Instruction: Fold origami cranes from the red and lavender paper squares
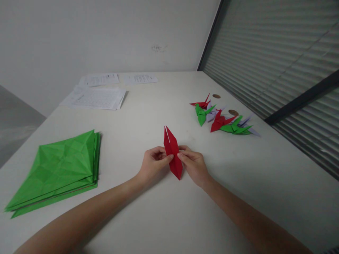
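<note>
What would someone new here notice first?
Probably the pointed, folded red paper held between left hand and right hand near the picture's centre. Next would come the stack of creased green paper sheets at left, then the small red, green and lavender folded paper figures at right.

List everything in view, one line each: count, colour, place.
folded red paper: one, red, centre, held
green paper stack: one, green, table's left
red origami figures: two, red, table's right
green origami figures: two, green, table's right
pale origami figures: exact count hidden, pale purple, among those
printed sheets: several, white, far left
brown discs: two, brown, table's right edge
table: one, white, below
wall: one, greyish white, behind
blinds: count unclear, grey, right
left hand: one, bare, on paper's left
right hand: one, bare, on paper's right
</note>
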Demonstrator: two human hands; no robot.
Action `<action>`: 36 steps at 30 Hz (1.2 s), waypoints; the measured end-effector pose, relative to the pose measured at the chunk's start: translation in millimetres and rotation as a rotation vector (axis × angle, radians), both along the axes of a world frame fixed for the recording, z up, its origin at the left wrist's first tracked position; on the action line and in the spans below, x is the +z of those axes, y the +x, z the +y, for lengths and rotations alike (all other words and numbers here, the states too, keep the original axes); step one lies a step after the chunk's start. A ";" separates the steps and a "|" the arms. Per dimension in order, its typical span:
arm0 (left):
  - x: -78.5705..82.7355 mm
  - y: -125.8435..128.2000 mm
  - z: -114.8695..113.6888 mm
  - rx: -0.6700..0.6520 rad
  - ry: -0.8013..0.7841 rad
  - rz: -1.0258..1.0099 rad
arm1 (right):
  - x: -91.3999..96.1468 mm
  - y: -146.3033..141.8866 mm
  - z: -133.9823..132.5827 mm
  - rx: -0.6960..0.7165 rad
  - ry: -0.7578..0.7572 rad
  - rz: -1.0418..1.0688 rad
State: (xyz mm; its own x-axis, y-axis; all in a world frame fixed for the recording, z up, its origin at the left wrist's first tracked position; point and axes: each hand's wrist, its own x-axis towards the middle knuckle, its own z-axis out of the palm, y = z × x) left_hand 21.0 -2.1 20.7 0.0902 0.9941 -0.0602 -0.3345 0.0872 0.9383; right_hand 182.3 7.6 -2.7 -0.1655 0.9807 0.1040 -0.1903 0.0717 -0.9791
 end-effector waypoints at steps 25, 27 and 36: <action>-3.2 -1.2 2.4 -0.029 -0.050 0.050 | 1.3 -4.5 -1.2 0.022 -0.099 0.025; -2.2 -0.9 2.8 -0.054 -0.069 0.003 | 0.3 -5.0 -0.7 -0.013 -0.136 0.094; 0.9 -1.4 5.5 -0.047 -0.176 -0.155 | 5.7 -7.2 0.5 -0.043 -0.171 0.187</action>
State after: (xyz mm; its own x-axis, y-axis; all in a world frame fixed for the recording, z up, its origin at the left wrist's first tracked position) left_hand 19.6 3.4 21.6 0.1578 0.9639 -0.2143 -0.4647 0.2640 0.8452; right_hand 175.1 8.1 3.0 -0.1164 0.9924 -0.0390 -0.3700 -0.0797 -0.9256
